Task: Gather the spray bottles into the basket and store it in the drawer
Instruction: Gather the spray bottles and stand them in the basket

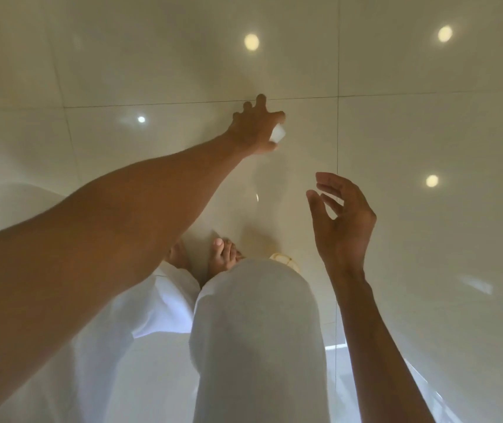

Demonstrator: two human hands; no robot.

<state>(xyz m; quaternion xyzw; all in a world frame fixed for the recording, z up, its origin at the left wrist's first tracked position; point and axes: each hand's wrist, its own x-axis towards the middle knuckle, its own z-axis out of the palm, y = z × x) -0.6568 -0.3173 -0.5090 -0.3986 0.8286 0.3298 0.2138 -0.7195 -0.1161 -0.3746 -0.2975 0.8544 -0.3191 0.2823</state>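
Observation:
No spray bottle, basket or drawer shows in the head view, which looks straight down at the floor. My left arm stretches far forward and my left hand has its outer fingers spread. A small white object is pinched at its thumb side; it is too blurred to say what it is. My right hand hovers lower right, palm turned inward, fingers apart and holding nothing.
Glossy cream floor tiles with thin joints reflect round ceiling lights. My legs in white trousers and bare feet fill the lower middle. A pale round object peeks out beside my knee.

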